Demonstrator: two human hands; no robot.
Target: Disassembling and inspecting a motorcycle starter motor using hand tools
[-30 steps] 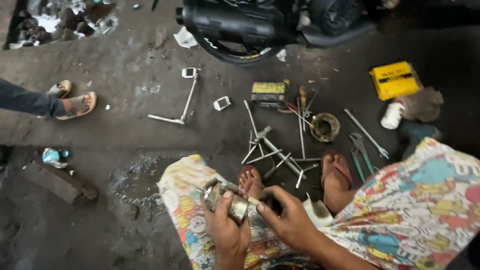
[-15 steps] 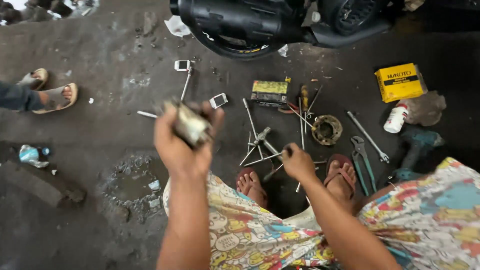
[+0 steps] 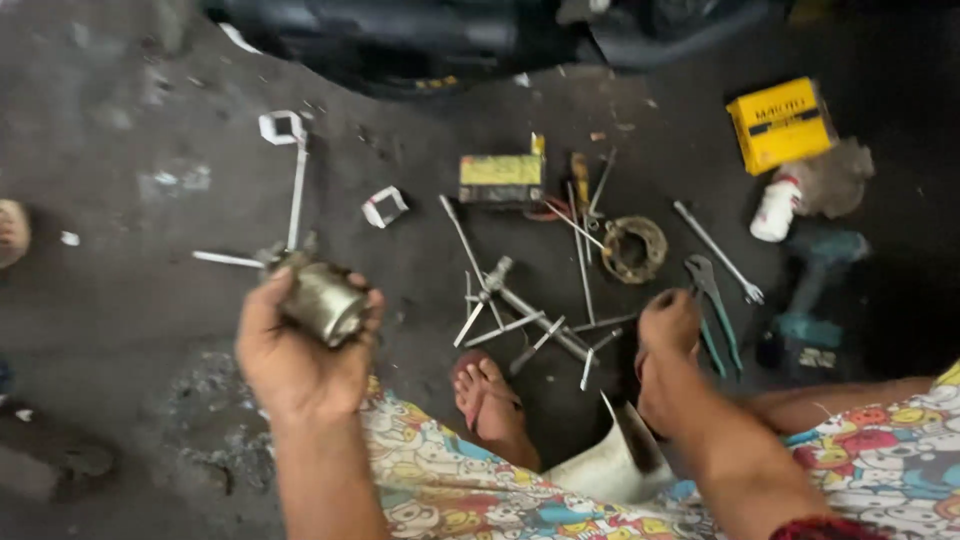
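My left hand (image 3: 300, 355) is raised over the dark floor and grips a grey metal cylinder part (image 3: 322, 300). My right hand (image 3: 668, 322) reaches down among loose tools, fingers curled near a pair of green-handled pliers (image 3: 712, 318) and several metal rods and wrenches (image 3: 520, 310); I cannot tell whether it holds anything. A round rusty ring part (image 3: 634, 248) lies just beyond it. My bare foot (image 3: 487, 397) rests below the rods.
A yellow box (image 3: 780, 122), a white bottle (image 3: 777, 208) and a teal power drill (image 3: 815, 285) lie at the right. A small battery (image 3: 500, 178) and a long cross wrench (image 3: 290, 190) sit on the floor. A dark motorcycle body (image 3: 440, 40) spans the top. Another person's foot (image 3: 12, 232) is at the left edge.
My left hand carried the metal cylinder from my lap out to the left and then lower. My right hand let go of it and reached to the tools at the right.
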